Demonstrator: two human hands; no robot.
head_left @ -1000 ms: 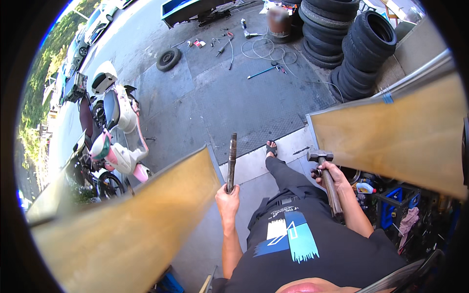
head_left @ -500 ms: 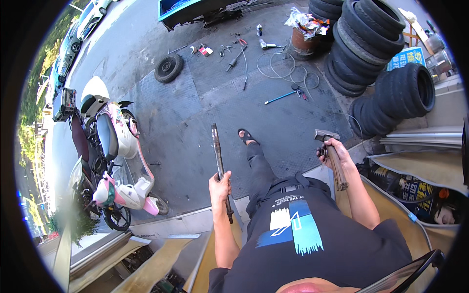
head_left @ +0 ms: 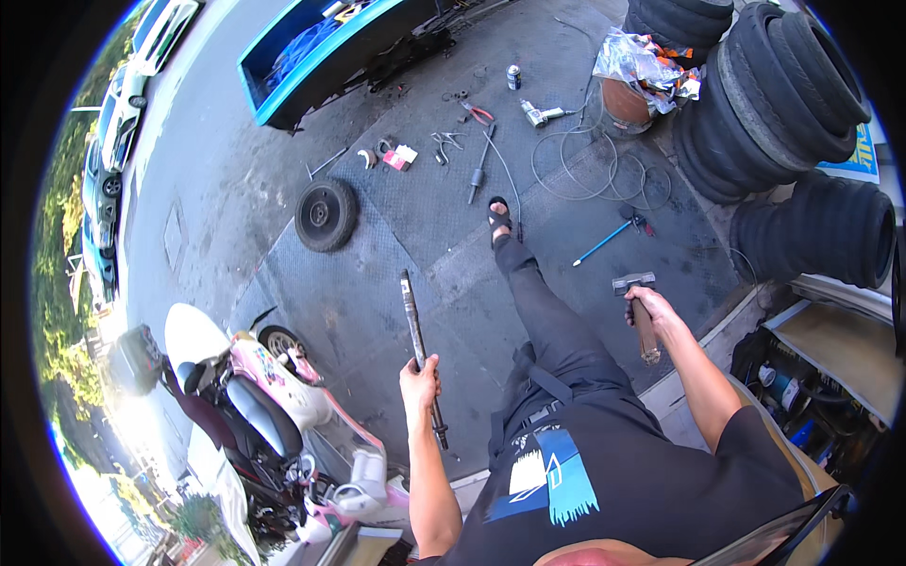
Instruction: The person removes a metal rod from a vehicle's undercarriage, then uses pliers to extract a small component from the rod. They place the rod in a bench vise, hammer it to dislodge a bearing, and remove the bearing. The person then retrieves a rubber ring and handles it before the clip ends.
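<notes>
My left hand (head_left: 420, 382) grips a long dark metal rod (head_left: 412, 316) near its lower third; the rod points up and away from me over the grey pavement. My right hand (head_left: 649, 309) holds a hammer (head_left: 639, 300) by its wooden handle, with the metal head at the top. Between my two hands my leg in dark trousers stretches forward, with a sandalled foot (head_left: 499, 219) on the ground. Both arms come in from the lower edge.
A pink and white scooter (head_left: 255, 396) stands at the lower left. A loose small wheel (head_left: 326, 215) lies ahead, with scattered hand tools (head_left: 477, 141) and coiled cable (head_left: 585, 165) beyond. Stacked tyres (head_left: 774, 104) fill the upper right. A blue truck bed (head_left: 321, 47) stands at the top.
The view has swung forward and the wooden boards have left the picture. Both hands keep their grip on rod and hammer. My foot has stepped further out onto the pavement.
</notes>
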